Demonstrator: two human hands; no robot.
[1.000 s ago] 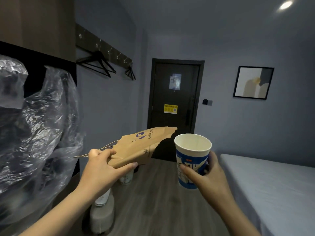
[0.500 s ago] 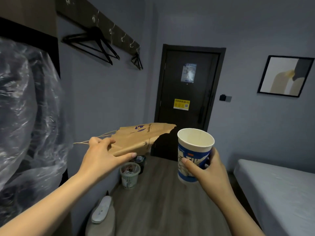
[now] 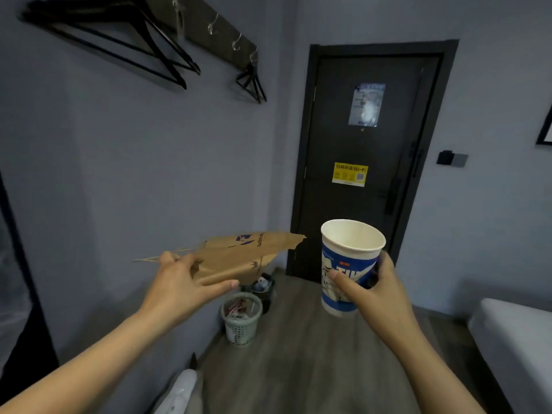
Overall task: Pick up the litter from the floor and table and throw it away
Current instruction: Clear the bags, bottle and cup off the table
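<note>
The room is small and dim, with grey walls, a wooden floor and a dark door at the far end, straight beyond both hands. Black hangers hang on a hook rail, high above the left hand. The corner of a white bed lies to the outer side of the right hand and lower.

From the head camera, the left hand grips a torn brown paper bag. The thumb lies along the bag's underside and the other fingers go over its top near the thin handles, so the flat bag sticks out away from the hand like a board. I think it is held flat like this because it is folded and light, and a pinch at one end is enough.

The right hand holds a blue and white paper cup. The thumb is on the near side and the fingers wrap behind. The cup stands almost upright with its mouth open to the top, and the part of the inside I can see looks empty. It stays upright probably so nothing can drip out.

Below and a little beyond the left fingertips, a pale waste basket stands on the floor against the wall, already with some rubbish inside. A darker bin stands just behind it. Both pieces of litter are in the air, not yet over the basket. In my judgement, the person is carrying them there to drop them in.
</note>
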